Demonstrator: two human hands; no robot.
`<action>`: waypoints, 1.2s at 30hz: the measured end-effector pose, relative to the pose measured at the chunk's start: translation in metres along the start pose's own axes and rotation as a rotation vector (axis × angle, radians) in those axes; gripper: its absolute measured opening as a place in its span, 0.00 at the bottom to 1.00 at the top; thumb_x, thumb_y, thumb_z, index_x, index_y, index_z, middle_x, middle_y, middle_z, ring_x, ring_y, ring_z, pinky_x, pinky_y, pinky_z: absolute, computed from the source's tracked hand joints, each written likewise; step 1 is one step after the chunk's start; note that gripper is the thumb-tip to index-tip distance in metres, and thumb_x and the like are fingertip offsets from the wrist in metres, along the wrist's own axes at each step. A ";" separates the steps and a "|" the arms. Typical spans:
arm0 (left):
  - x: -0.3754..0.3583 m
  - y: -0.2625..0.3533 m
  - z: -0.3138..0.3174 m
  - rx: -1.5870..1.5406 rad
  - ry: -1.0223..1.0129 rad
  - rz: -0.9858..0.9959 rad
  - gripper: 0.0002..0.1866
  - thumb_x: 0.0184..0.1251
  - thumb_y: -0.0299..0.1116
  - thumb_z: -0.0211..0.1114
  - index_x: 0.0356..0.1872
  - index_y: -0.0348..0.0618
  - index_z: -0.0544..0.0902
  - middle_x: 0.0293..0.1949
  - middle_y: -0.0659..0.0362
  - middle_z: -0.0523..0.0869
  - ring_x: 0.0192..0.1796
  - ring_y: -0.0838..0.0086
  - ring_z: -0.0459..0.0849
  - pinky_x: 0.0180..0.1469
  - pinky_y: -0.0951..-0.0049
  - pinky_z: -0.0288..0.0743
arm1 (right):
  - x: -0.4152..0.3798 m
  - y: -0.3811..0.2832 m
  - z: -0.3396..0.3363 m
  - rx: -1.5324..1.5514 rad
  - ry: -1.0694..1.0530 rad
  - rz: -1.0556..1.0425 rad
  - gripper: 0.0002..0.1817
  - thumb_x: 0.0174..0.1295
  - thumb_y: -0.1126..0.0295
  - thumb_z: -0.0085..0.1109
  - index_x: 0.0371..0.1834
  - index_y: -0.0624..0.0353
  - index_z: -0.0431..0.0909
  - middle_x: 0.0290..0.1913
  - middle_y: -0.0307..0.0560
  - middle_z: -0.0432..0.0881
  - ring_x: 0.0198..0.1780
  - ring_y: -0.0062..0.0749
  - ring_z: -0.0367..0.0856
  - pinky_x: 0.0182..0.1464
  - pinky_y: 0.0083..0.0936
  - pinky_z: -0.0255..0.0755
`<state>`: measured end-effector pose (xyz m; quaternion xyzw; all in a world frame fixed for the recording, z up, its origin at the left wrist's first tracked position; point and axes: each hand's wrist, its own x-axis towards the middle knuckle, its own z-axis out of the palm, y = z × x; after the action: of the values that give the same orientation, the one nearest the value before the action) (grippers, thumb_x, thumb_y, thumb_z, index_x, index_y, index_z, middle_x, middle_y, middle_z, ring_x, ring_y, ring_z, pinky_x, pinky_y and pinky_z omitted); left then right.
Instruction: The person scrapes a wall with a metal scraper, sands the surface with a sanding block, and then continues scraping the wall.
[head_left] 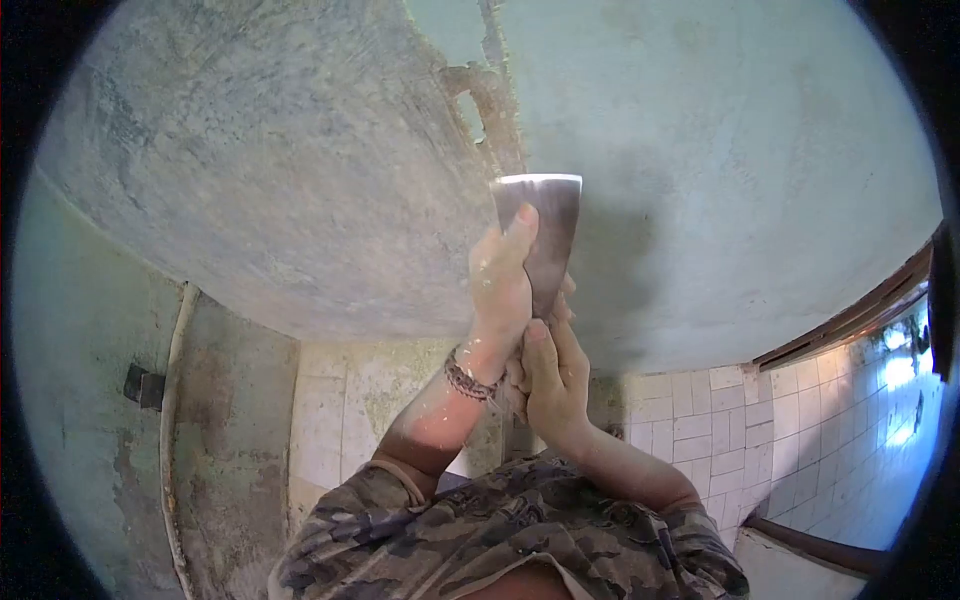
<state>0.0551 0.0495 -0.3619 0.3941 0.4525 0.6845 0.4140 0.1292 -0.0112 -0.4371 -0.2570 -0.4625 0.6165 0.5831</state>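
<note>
A broad plastered surface (700, 110) fills the upper view, grey and mottled in a bare patch (270, 150) from nine to nearly twelve o'clock, and coated with smooth pale green paint (780, 150) from twelve to three. At twelve o'clock a ragged brown strip (507, 115) parts the two, with a small pale fleck (468, 115) lying inside it. Toward one o'clock the bright edge of a scraper (555, 230) is at the strip's lower end, contact hard to tell, and a soft shadow (625, 230) falls on the green at two.
</note>
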 end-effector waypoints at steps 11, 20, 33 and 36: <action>0.007 0.036 0.009 -0.095 -0.010 -0.010 0.22 0.73 0.50 0.56 0.39 0.35 0.79 0.24 0.55 0.82 0.19 0.71 0.81 0.20 0.72 0.74 | 0.017 -0.051 0.023 0.137 -0.117 0.084 0.18 0.78 0.61 0.42 0.62 0.59 0.67 0.21 0.31 0.66 0.15 0.12 0.60 0.15 0.16 0.56; 0.007 0.047 0.017 -0.074 0.010 0.049 0.21 0.74 0.51 0.57 0.35 0.40 0.80 0.20 0.58 0.80 0.16 0.74 0.77 0.18 0.73 0.72 | 0.027 -0.064 0.035 0.220 -0.112 -0.002 0.30 0.78 0.63 0.41 0.79 0.58 0.47 0.25 0.31 0.66 0.17 0.11 0.60 0.17 0.15 0.57; 0.025 0.074 0.025 -0.062 -0.116 0.058 0.23 0.72 0.54 0.57 0.33 0.41 0.78 0.18 0.58 0.79 0.14 0.73 0.76 0.15 0.73 0.73 | 0.036 -0.075 0.044 0.133 -0.099 -0.168 0.18 0.79 0.57 0.40 0.64 0.51 0.65 0.21 0.31 0.62 0.12 0.15 0.57 0.11 0.16 0.52; 0.022 0.101 0.028 -0.114 -0.211 0.064 0.19 0.73 0.47 0.59 0.40 0.37 0.79 0.26 0.57 0.82 0.19 0.73 0.80 0.18 0.73 0.74 | 0.032 -0.114 0.054 0.206 -0.132 0.076 0.13 0.78 0.56 0.40 0.49 0.53 0.69 0.21 0.33 0.63 0.11 0.16 0.58 0.10 0.17 0.53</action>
<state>0.0524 0.0529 -0.2553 0.4541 0.3538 0.6767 0.4590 0.1321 -0.0070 -0.3066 -0.1719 -0.4241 0.6980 0.5508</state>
